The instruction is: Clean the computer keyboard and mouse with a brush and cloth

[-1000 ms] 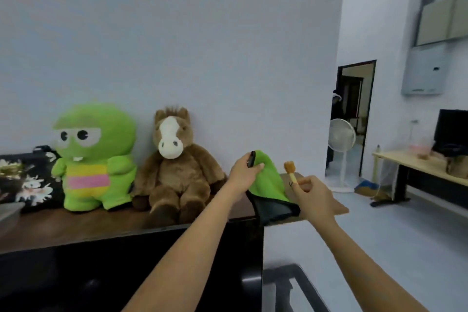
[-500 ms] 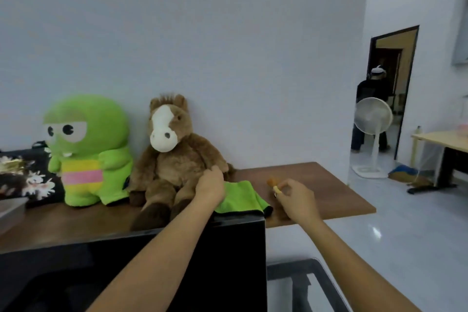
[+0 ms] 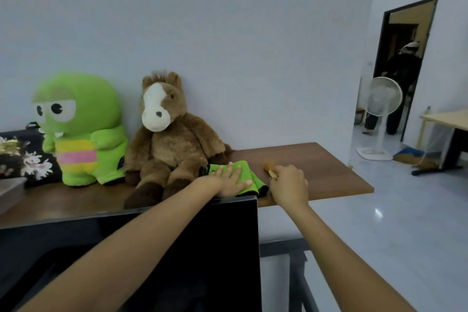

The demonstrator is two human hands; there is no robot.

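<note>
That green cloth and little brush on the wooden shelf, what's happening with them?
A person is reaching over a dark monitor to a brown wooden shelf. The left hand lies flat, fingers straight, on a folded green cloth with black edging, beside a brown plush horse. The right hand holds a small wooden-handled brush, its bristles low over the shelf. No keyboard or mouse is in view.

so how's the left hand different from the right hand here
The left hand lies flat, fingers straight, on the green cloth; the right hand is curled, pinching the small brush. The left hand sits beside the brown horse plush; the right hand is farther toward the open shelf end. Both are low over that shelf.
</note>
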